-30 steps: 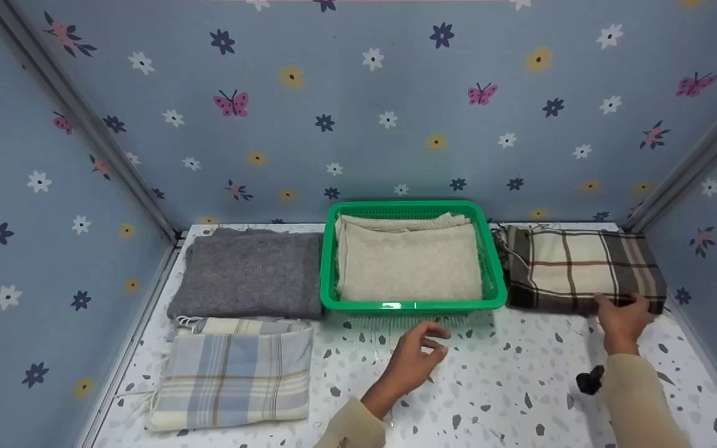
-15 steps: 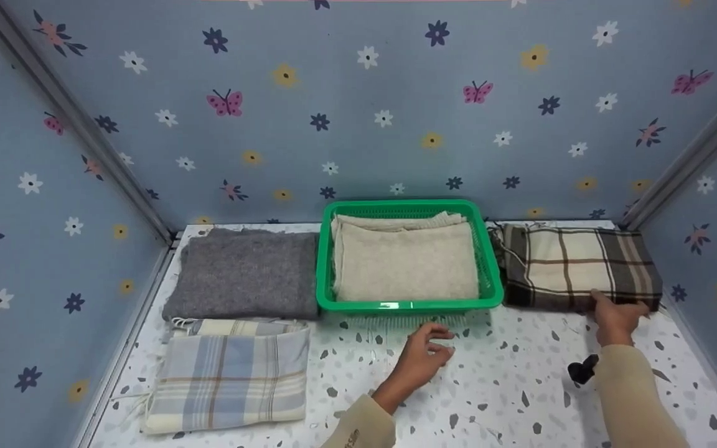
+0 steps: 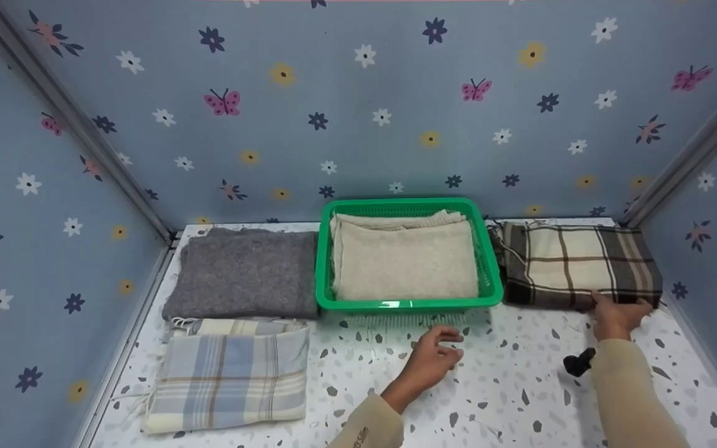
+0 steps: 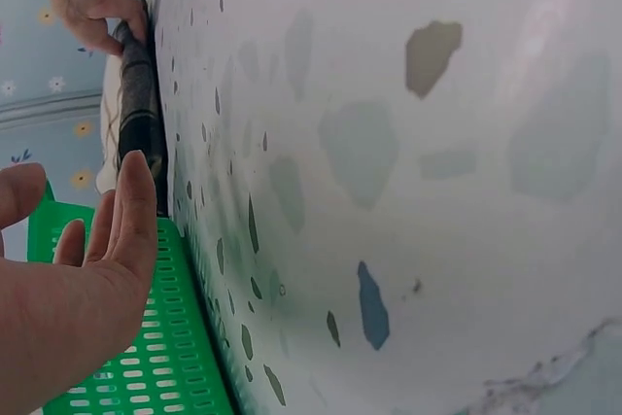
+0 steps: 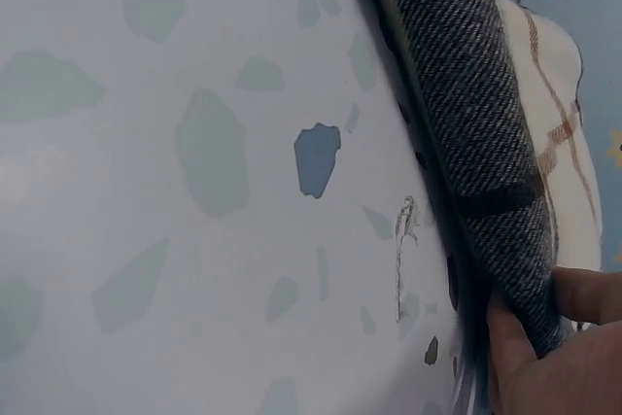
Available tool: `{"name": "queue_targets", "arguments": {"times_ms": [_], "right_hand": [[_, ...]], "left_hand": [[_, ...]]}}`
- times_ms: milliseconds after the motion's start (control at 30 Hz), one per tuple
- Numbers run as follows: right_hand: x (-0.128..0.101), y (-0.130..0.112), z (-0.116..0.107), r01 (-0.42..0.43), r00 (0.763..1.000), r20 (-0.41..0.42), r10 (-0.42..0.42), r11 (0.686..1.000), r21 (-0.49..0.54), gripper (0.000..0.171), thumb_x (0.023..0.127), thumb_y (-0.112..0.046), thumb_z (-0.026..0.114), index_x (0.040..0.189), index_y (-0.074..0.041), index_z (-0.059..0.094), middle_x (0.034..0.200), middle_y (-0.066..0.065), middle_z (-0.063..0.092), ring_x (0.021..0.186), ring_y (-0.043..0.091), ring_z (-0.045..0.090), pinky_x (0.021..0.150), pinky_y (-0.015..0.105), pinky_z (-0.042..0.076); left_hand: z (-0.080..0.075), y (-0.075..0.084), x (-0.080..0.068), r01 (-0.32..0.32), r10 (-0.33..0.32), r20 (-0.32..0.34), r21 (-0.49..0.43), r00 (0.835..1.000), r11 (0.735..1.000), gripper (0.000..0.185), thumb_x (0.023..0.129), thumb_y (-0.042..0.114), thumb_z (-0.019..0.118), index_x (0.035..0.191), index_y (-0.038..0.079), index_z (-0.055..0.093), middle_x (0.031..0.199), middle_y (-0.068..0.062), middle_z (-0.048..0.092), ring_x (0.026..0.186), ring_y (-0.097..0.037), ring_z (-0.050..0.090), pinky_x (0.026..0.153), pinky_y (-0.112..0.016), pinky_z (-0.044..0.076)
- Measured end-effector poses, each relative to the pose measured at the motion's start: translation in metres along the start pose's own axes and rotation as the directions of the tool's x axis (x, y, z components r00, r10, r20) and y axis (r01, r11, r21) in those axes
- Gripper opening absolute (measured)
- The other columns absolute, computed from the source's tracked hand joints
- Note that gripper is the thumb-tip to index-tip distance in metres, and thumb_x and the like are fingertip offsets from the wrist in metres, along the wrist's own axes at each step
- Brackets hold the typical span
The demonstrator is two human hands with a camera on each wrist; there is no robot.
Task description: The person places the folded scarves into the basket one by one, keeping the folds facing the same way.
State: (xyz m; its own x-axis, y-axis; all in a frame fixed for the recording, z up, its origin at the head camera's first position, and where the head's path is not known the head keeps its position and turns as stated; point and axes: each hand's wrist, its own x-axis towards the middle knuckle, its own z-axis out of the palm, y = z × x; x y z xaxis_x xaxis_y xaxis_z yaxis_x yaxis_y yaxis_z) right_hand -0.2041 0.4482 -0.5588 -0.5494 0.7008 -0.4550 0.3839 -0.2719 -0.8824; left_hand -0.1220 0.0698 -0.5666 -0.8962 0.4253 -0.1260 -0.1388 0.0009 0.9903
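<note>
A folded brown and cream plaid scarf (image 3: 576, 261) lies at the back right of the speckled tabletop (image 3: 508, 386). My right hand (image 3: 617, 314) grips its near edge, thumb and fingers curled round the dark fold (image 5: 466, 114), as the right wrist view of that hand (image 5: 554, 347) shows. My left hand (image 3: 436, 354) hovers just above the tabletop in front of the green plastic basket (image 3: 408, 305), fingers loosely spread and holding nothing. In the left wrist view that hand (image 4: 87, 269) is beside the basket wall (image 4: 155, 357), with the scarf (image 4: 136, 114) beyond. A folded cream cloth (image 3: 408, 261) fills the basket.
A folded grey cloth (image 3: 246, 274) lies left of the basket, and a pale blue plaid cloth (image 3: 231, 373) lies in front of it. Flowered blue walls close in the back and both sides. Bare tabletop stretches between my two arms.
My left hand has drifted slightly right, still in front of the basket. My right hand has stayed at the scarf's near edge.
</note>
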Motion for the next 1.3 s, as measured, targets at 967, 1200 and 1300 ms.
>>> {"name": "queue_targets", "arguments": {"times_ms": [967, 1200, 1300], "right_hand": [[-0.005, 0.016, -0.017, 0.057, 0.998, 0.001, -0.057, 0.997, -0.054, 0.096, 0.097, -0.001, 0.066, 0.169, -0.012, 0.003, 0.175, 0.011, 0.008, 0.158, 0.017, 0.017, 0.117, 0.025, 0.038], [-0.01, 0.022, -0.028, 0.062, 0.998, 0.005, -0.062, 0.998, -0.023, 0.098, 0.096, -0.001, 0.068, 0.169, -0.011, 0.004, 0.176, 0.01, 0.007, 0.158, 0.015, 0.017, 0.115, 0.022, 0.037], [-0.012, 0.024, -0.032, 0.064, 0.998, 0.017, -0.064, 0.998, -0.005, 0.099, 0.095, 0.002, 0.068, 0.169, -0.01, 0.003, 0.176, 0.01, 0.007, 0.158, 0.015, 0.017, 0.114, 0.021, 0.038]], "left_hand": [[0.019, -0.011, 0.005, 0.033, -0.034, 0.035, 0.007, 0.999, 0.999, 0.038, 0.103, 0.004, 0.064, 0.139, -0.003, 0.055, 0.135, -0.017, 0.065, 0.097, -0.012, 0.067, 0.077, -0.03, 0.057], [0.028, -0.015, 0.005, 0.073, -0.073, 0.047, -0.003, 0.996, 0.997, 0.039, 0.1, 0.002, 0.066, 0.137, -0.002, 0.055, 0.131, -0.013, 0.067, 0.101, -0.015, 0.068, 0.078, -0.029, 0.058], [0.031, -0.017, 0.005, 0.08, -0.079, 0.043, -0.019, 0.996, 0.997, 0.038, 0.099, 0.002, 0.067, 0.135, -0.002, 0.056, 0.13, -0.012, 0.067, 0.1, -0.015, 0.069, 0.079, -0.032, 0.059]]}}
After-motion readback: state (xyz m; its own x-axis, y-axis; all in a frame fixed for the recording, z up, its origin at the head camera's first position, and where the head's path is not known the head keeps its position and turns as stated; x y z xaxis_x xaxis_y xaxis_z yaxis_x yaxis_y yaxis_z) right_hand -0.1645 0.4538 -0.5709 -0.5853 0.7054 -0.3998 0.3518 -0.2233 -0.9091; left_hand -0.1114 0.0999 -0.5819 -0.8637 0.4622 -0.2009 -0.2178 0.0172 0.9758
